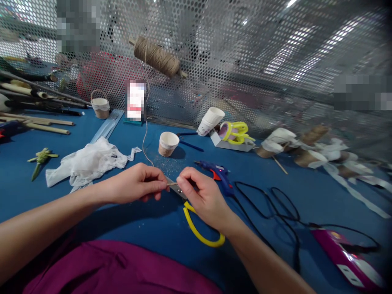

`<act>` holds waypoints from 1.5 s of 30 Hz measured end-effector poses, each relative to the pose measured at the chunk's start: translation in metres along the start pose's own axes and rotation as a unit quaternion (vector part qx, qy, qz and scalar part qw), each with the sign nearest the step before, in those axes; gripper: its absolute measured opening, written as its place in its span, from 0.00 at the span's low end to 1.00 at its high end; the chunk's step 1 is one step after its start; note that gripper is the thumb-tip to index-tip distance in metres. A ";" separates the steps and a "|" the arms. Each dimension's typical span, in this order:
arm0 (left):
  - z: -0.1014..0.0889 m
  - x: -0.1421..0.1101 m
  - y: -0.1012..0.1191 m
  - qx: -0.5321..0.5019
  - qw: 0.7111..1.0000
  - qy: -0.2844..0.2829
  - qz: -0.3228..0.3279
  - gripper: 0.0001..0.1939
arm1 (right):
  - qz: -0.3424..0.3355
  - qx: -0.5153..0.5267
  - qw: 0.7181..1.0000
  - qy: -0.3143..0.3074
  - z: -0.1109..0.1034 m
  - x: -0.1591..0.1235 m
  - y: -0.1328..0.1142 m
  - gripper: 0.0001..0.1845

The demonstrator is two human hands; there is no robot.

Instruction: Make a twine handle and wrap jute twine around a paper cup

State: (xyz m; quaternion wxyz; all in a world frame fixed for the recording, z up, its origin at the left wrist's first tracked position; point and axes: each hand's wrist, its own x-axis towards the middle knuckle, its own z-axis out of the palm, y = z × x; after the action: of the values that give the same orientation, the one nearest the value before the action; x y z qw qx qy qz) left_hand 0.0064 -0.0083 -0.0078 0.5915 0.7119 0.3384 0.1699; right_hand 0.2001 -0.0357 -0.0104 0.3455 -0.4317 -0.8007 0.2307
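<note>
Head view: a short length of twine (172, 184) is held taut between both hands, above the blue table (122, 228). It is pinched between thumb and fingers of the left hand (145, 183) and likewise of the right hand (203, 192). Scissors (199, 233) are seen directly below, partly hidden by the right hand. A cord (144, 143) is seen running down behind the left hand; whether it is joined to the held piece cannot be told. A wrapped cup (167, 150) is placed just beyond the hands. The right side is crowded by a glue gun (222, 177), near the right hand, and its looped black cable (263, 197). White lace (94, 159) is heaped beyond the left forearm. Farther back, stacked paper cups (210, 121) are tilted against a tray (232, 145); a twine spool (157, 56) is mounted at the perforated screen (211, 77).
</note>
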 end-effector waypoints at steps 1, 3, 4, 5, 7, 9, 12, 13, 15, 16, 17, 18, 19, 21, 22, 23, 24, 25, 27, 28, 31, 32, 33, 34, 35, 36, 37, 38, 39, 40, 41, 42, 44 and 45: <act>0.000 0.000 0.001 -0.001 1.000 -0.001 -0.002 0.11 | 0.004 0.005 1.000 -0.002 0.000 0.000 -0.001 0.10; 0.002 0.000 0.002 -0.006 1.000 0.001 -0.004 0.12 | 0.023 0.018 1.000 -0.004 0.000 0.000 -0.001 0.10; 0.002 0.000 0.003 -0.006 1.000 0.007 -0.005 0.12 | 0.041 0.026 0.999 -0.003 0.000 0.000 -0.002 0.10; 0.003 0.001 0.003 -0.005 1.000 0.015 -0.004 0.11 | 0.063 0.037 0.997 -0.002 0.001 0.000 -0.001 0.10; 0.005 0.002 0.003 0.011 0.999 0.041 -0.001 0.09 | 0.115 0.071 0.991 -0.004 0.002 0.000 0.000 0.11; 0.006 0.003 0.001 0.040 0.997 0.066 0.009 0.07 | 0.157 0.110 0.981 -0.013 0.003 0.000 0.001 0.11; 0.007 0.004 -0.004 0.069 0.994 0.079 0.016 0.07 | 0.188 0.149 0.971 -0.021 0.005 0.000 0.003 0.11; 0.007 0.004 -0.005 0.075 0.994 0.081 0.018 0.07 | 0.192 0.158 0.968 -0.019 0.005 0.000 0.004 0.11; 0.008 0.004 -0.007 0.088 0.991 0.093 0.030 0.07 | 0.195 0.175 0.965 -0.013 0.005 0.000 0.003 0.10; 0.008 0.003 -0.007 0.098 0.989 0.101 0.038 0.07 | 0.195 0.182 0.964 -0.011 0.005 0.000 0.003 0.10; 0.008 0.003 -0.006 0.106 0.987 0.109 0.045 0.07 | 0.193 0.188 0.963 -0.007 0.004 0.000 0.003 0.10; 0.008 0.003 -0.006 0.112 0.986 0.114 0.048 0.07 | 0.190 0.192 0.963 -0.002 0.004 0.000 0.002 0.09; 0.008 0.002 -0.005 0.114 0.986 0.115 0.048 0.07 | 0.187 0.194 0.963 0.003 0.004 0.001 0.002 0.09; 0.009 0.002 -0.003 0.112 0.986 0.114 0.045 0.07 | 0.179 0.193 0.965 0.015 0.003 0.001 0.001 0.08; 0.009 0.002 -0.002 0.109 0.986 0.114 0.045 0.07 | 0.175 0.191 0.966 0.021 0.003 0.001 0.001 0.08; 0.009 0.002 -0.002 0.107 0.987 0.113 0.046 0.07 | 0.170 0.188 0.967 0.025 0.004 0.001 0.001 0.07; 0.009 0.003 -0.002 0.105 0.987 0.114 0.048 0.07 | 0.164 0.185 0.968 0.027 0.004 0.001 0.001 0.07; 0.009 0.002 -0.002 0.103 0.987 0.116 0.050 0.07 | 0.159 0.179 0.970 0.028 0.004 0.000 0.000 0.07; 0.010 0.002 -0.002 0.102 0.986 0.120 0.054 0.07 | 0.149 0.154 0.976 0.027 0.004 -0.001 0.000 0.08; 0.010 0.002 -0.002 0.103 0.986 0.122 0.056 0.07 | 0.143 0.134 0.980 0.027 0.004 -0.002 0.000 0.08; 0.011 0.001 -0.002 0.105 0.986 0.121 0.057 0.06 | 0.108 0.058 0.992 0.033 0.004 -0.003 -0.001 0.09; 0.011 0.001 -0.002 0.104 0.986 0.119 0.056 0.06 | 0.093 0.035 0.994 0.036 0.004 -0.003 -0.001 0.09; 0.011 0.001 -0.002 0.105 0.986 0.116 0.055 0.06 | 0.079 0.015 0.996 0.038 0.004 -0.003 -0.001 0.10; 0.011 0.001 -0.001 0.109 0.986 0.114 0.054 0.06 | 0.067 0.000 0.997 0.038 0.003 -0.003 -0.001 0.10; 0.011 0.001 -0.001 0.115 0.985 0.113 0.054 0.07 | 0.058 -0.011 0.998 0.037 0.003 -0.002 -0.001 0.11; 0.011 0.001 -0.001 0.122 0.985 0.111 0.055 0.07 | 0.049 -0.019 0.998 0.035 0.003 -0.002 -0.001 0.11; 0.011 0.001 -0.001 0.129 0.984 0.110 0.055 0.08 | 0.042 -0.024 0.998 0.033 0.003 -0.002 -0.001 0.11; 0.011 0.001 0.000 0.135 0.984 0.107 0.054 0.08 | 0.034 -0.025 0.999 0.031 0.003 -0.002 -0.001 0.11; 0.011 0.001 0.000 0.138 0.983 0.105 0.053 0.08 | 0.027 -0.026 0.999 0.029 0.002 -0.001 -0.001 0.12; 0.011 0.001 0.000 0.140 0.983 0.103 0.052 0.09 | 0.024 -0.024 0.999 0.028 0.002 -0.001 -0.001 0.12; 0.011 0.000 0.000 0.141 0.984 0.100 0.051 0.09 | 0.028 -0.019 0.999 0.026 0.002 -0.001 -0.002 0.12; 0.011 0.000 0.000 0.142 0.983 0.100 0.050 0.09 | 0.040 -0.010 0.999 0.024 0.002 -0.001 -0.002 0.12; 0.011 0.001 -0.001 0.150 0.982 0.106 0.048 0.09 | 0.089 0.032 0.995 0.014 0.003 -0.001 -0.002 0.12; 0.010 0.001 -0.001 0.155 0.980 0.112 0.046 0.08 | 0.121 0.068 0.990 0.005 0.003 -0.001 -0.002 0.12</act>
State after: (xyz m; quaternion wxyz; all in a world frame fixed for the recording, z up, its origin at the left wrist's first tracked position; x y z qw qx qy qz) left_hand 0.0131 -0.0152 -0.0116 0.4238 0.7861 0.3916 0.2214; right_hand 0.1972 -0.0374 -0.0115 0.3478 -0.5019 -0.7234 0.3222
